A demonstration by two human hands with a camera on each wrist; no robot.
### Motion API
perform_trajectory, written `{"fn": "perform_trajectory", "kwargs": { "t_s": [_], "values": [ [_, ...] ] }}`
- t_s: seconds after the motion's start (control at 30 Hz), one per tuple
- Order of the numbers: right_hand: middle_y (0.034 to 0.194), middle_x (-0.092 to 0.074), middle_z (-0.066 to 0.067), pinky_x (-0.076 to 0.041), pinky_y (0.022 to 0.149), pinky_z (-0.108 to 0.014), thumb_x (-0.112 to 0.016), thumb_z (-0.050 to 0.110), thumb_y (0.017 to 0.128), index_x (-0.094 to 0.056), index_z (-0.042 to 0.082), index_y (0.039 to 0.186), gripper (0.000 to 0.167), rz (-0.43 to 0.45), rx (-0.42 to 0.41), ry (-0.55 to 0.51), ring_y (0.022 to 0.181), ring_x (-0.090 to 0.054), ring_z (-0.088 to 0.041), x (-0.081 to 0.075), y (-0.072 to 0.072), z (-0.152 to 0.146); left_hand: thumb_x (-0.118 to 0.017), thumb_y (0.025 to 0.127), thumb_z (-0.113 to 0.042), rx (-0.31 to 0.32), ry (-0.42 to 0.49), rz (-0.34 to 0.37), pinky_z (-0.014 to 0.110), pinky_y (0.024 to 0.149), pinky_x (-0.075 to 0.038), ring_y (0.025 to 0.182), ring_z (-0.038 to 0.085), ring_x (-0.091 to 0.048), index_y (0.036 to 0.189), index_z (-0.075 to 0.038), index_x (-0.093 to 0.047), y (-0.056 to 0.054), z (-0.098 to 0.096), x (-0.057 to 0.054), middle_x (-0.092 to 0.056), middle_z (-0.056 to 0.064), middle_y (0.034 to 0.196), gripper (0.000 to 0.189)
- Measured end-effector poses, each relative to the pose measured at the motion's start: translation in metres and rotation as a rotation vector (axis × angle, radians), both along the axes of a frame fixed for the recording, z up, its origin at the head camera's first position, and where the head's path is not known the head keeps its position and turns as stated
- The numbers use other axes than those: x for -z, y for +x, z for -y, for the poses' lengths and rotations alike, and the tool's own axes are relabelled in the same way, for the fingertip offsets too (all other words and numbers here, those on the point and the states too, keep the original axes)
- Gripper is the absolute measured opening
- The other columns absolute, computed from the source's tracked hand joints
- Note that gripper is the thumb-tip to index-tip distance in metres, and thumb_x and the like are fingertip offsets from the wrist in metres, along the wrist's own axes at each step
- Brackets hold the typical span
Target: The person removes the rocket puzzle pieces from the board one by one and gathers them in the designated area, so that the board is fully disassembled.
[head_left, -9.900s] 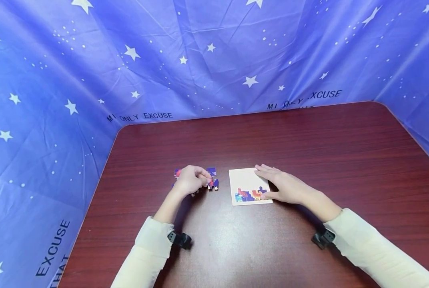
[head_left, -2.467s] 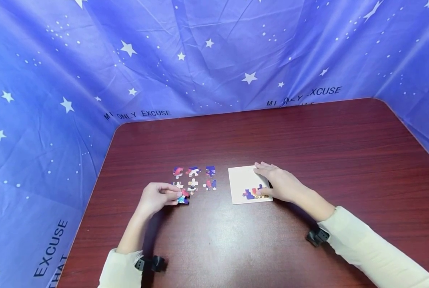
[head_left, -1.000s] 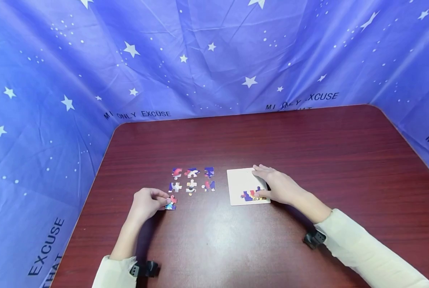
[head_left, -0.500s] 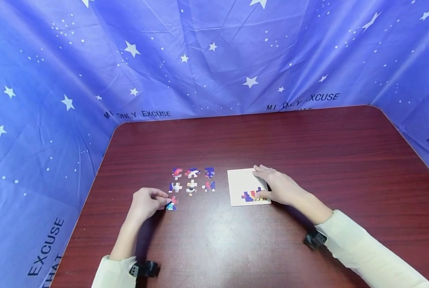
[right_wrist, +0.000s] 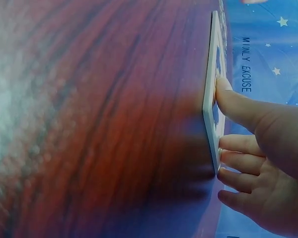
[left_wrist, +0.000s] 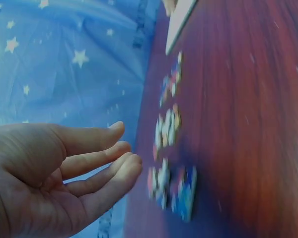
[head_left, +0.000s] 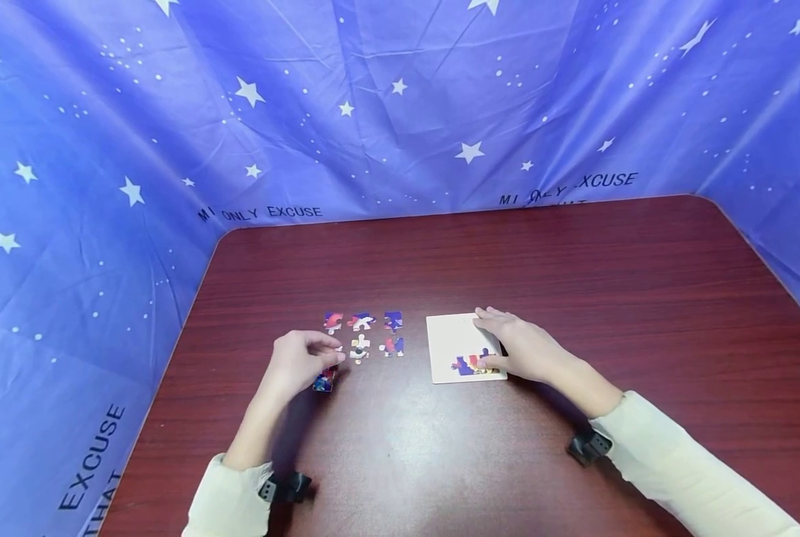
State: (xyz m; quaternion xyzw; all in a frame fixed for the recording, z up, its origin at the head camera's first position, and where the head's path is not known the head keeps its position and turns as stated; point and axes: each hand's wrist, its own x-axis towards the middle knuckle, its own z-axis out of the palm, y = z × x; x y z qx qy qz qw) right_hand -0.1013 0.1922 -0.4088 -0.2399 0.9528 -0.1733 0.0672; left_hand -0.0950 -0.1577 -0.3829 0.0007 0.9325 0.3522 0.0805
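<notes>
Hands: two bare hands are seen, each with a cream sleeve and a black wrist strap.
Left hand (head_left: pixel 297 363): it is held just above the table with fingers loosely extended; in the left wrist view the palm is shown relaxed and nothing is gripped.
Right hand (head_left: pixel 523 346): it is laid against the right edge of the puzzle board (head_left: pixel 450 337), with the thumb pressed on the near part of the board and the fingers resting along its side; the fingers are straight, not curled round it.
Loose puzzle pieces: seven can be counted on the table to the left of the board. Three are set in a far row (head_left: pixel 362 321). Two are plainly seen in the middle row (head_left: pixel 376 347), and a third is partly covered by the left fingers. One more, the nearest piece (head_left: pixel 323 380), lies alone just below the left fingertips; whether it is touched cannot be told.
Pieces on the board: a small joined cluster (head_left: pixel 472 364) is seated in the near strip of the board; its exact count cannot be told.
Table (head_left: pixel 575 268): one dark red wood-grain surface.
Backdrop (head_left: pixel 400 112): one blue cloth with white stars and printed words is hung around the table.
</notes>
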Motion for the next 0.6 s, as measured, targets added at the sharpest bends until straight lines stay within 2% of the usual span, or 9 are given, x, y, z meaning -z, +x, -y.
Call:
{"fn": "perform_trajectory", "kwargs": {
  "t_s": [0.1, 0.3, 0.6],
  "values": [
    [0.144, -0.048, -0.021, -0.037, 0.109, -0.054, -0.074, 0.034, 0.082, -0.053, -0.002, 0.133, 0.066, 0.001, -0.001, 0.004, 0.135, -0.043, -0.040, 0.000, 0.000, 0.000, -0.077, 0.078, -0.014, 0.048, 0.026, -0.012, 0.027, 0.069, -0.056, 0.073, 0.013, -0.071, 0.095, -0.004, -0.075, -0.004, -0.018, -0.002, -0.076, 0.010, 0.083, 0.020],
    [0.144, -0.048, -0.021, -0.037, 0.110, -0.054, -0.072, 0.035, 0.084, -0.053, -0.002, 0.133, 0.065, 0.003, -0.005, 0.016, 0.135, -0.044, -0.040, 0.000, 0.000, 0.001, -0.078, 0.076, -0.011, 0.135, 0.077, -0.027, 0.029, 0.071, -0.058, 0.078, 0.018, -0.072, 0.097, -0.002, -0.073, -0.012, -0.055, 0.000, -0.075, 0.010, 0.086, 0.023],
    [0.144, -0.049, -0.021, -0.037, 0.110, -0.054, -0.072, 0.037, 0.083, -0.053, -0.002, 0.133, 0.066, 0.007, -0.010, 0.009, 0.135, -0.044, -0.040, -0.001, -0.002, 0.000, -0.077, 0.078, -0.012, 0.314, 0.129, 0.039, 0.027, 0.080, -0.056, 0.087, 0.020, -0.069, 0.101, -0.001, -0.069, -0.017, -0.102, 0.005, -0.073, 0.012, 0.094, 0.027]
  ]
}}
